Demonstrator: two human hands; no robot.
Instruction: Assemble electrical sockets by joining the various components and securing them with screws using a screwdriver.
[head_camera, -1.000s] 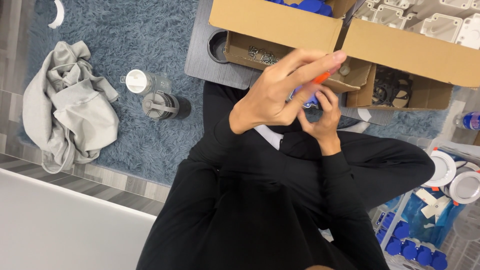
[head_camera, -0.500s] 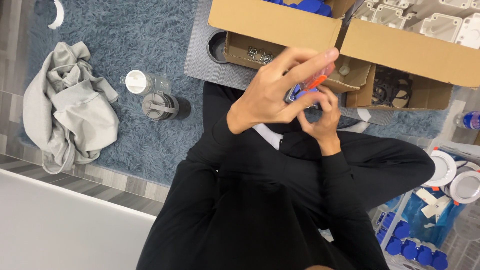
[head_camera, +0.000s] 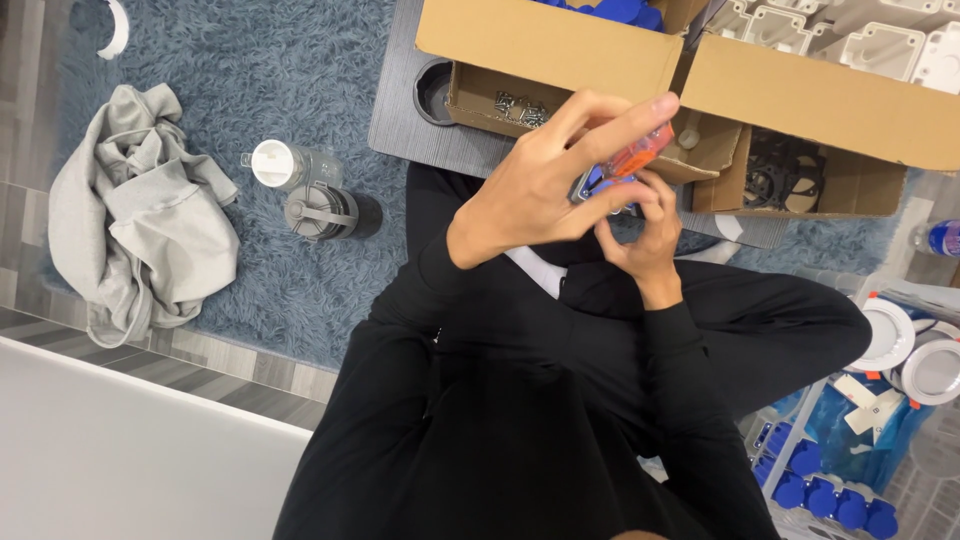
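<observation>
Left hand (head_camera: 545, 195), fingers closed on an orange-handled screwdriver (head_camera: 632, 158), driving into a small blue part (head_camera: 618, 200) clamped in the right hand (head_camera: 640, 235) above the lap — seemingly mid-fastening, finish unclear — cardboard boxes (head_camera: 560, 45) beyond.

Shaggy blue rug (head_camera: 230, 60), matt cardboard box (head_camera: 560, 45), soft grey cloth (head_camera: 140, 230)

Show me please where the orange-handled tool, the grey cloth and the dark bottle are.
orange-handled tool (head_camera: 640, 152), head view, on its orange handle.
grey cloth (head_camera: 135, 225), head view, middle of the folds.
dark bottle (head_camera: 325, 213), head view, on its grey lid.
</observation>
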